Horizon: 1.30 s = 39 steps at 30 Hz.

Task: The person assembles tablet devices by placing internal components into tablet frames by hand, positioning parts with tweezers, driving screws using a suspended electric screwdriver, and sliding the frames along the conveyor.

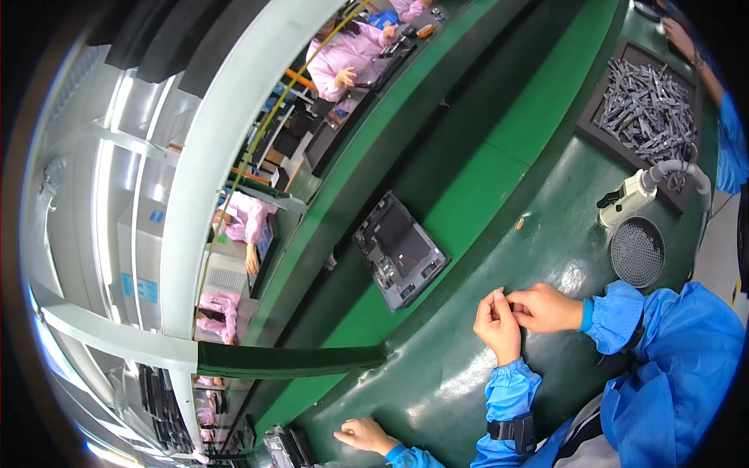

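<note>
My left hand (498, 327) and my right hand (544, 309) meet over the dark green worktable (437, 366), with their fingertips together. The fingers of both are curled into a pinch. Whatever lies between them is too small or too hidden to name. Blue sleeves cover both my forearms, and a black band (511, 430) circles my left one. Beyond my hands, apart from them, a dark laptop casing (401, 253) lies on the green conveyor belt (484, 195), its inner parts and a thin red wire showing.
A black tray (587, 125) heaped with small dark grey strips stands at the upper right. Nearer me are a white nozzle (624, 199) on a grey hose and a round mesh disc (637, 251). A co-worker's hand (363, 434) rests at the lower edge; people in pink work across the belt.
</note>
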Each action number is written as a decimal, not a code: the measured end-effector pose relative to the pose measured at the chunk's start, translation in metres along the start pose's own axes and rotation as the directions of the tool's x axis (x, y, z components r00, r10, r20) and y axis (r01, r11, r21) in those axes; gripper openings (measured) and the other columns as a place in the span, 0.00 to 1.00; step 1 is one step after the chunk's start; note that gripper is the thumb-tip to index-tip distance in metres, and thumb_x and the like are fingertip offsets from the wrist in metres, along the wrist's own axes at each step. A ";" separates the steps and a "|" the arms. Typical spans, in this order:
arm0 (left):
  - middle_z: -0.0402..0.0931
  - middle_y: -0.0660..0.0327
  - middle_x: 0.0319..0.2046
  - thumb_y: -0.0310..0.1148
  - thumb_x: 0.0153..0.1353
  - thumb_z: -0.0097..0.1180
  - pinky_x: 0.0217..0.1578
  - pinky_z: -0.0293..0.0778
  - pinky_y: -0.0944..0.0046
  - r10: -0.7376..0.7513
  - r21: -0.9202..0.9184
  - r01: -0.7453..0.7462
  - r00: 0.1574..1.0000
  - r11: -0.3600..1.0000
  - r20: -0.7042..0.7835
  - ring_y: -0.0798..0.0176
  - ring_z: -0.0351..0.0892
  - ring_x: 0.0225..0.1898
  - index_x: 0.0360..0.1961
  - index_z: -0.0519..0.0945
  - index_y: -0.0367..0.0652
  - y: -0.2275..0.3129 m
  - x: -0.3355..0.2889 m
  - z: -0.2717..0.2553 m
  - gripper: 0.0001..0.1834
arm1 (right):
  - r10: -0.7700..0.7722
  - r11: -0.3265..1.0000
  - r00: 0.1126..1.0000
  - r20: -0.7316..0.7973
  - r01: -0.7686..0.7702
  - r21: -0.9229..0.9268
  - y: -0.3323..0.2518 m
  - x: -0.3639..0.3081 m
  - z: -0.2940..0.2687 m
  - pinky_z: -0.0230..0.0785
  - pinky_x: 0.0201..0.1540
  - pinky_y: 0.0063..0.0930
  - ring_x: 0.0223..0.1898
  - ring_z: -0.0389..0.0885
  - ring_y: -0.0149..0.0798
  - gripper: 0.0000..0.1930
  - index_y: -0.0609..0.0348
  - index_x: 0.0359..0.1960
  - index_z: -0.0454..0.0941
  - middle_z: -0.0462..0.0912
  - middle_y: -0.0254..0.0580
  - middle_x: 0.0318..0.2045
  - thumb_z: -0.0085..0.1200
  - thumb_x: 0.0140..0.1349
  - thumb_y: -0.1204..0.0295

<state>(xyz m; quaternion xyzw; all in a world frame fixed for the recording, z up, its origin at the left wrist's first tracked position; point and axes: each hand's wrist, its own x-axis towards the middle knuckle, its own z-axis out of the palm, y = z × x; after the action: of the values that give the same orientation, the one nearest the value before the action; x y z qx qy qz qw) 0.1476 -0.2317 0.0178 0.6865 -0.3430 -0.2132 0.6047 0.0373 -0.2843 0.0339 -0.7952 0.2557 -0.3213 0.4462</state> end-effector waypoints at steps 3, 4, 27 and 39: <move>0.76 0.66 0.23 0.30 0.63 0.54 0.24 0.66 0.76 -0.012 0.001 0.012 1.000 1.000 0.008 0.77 0.70 0.23 0.35 0.80 0.34 0.000 -0.002 0.003 0.09 | 0.016 1.000 1.000 0.015 -0.016 0.017 -0.001 -0.002 -0.005 0.70 0.24 0.40 0.20 0.79 0.50 0.04 0.61 0.27 0.74 0.79 0.46 0.18 0.53 0.52 0.73; 0.75 0.66 0.23 0.30 0.63 0.54 0.25 0.66 0.76 0.006 0.007 -0.006 1.000 1.000 -0.004 0.77 0.69 0.24 0.35 0.80 0.34 -0.001 0.002 -0.001 0.09 | -0.012 1.000 1.000 0.005 0.012 0.007 -0.036 0.017 -0.020 0.70 0.24 0.40 0.20 0.79 0.50 0.05 0.61 0.27 0.74 0.79 0.47 0.18 0.52 0.52 0.73; 0.78 0.65 0.27 0.30 0.63 0.55 0.29 0.70 0.74 0.084 0.003 -0.084 0.995 0.997 -0.062 0.75 0.73 0.28 0.35 0.81 0.33 0.013 0.006 -0.001 0.09 | -0.010 1.000 1.000 0.009 0.010 0.025 0.007 0.001 0.003 0.71 0.26 0.43 0.22 0.79 0.52 0.05 0.61 0.29 0.75 0.80 0.47 0.20 0.53 0.52 0.73; 0.78 0.65 0.24 0.30 0.62 0.55 0.27 0.69 0.74 0.168 0.041 -0.169 0.986 0.985 0.012 0.76 0.72 0.26 0.35 0.81 0.33 0.023 0.009 0.006 0.09 | -0.043 0.999 0.999 0.004 0.043 -0.026 0.010 0.003 -0.003 0.71 0.25 0.41 0.22 0.79 0.51 0.05 0.61 0.29 0.75 0.80 0.46 0.20 0.53 0.51 0.73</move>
<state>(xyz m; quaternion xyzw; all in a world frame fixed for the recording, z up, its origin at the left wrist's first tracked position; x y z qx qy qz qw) 0.1439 -0.2431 0.0406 0.6666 -0.4067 -0.1569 0.6047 0.0359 -0.2926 0.0274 -0.8068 0.2419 -0.3260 0.4293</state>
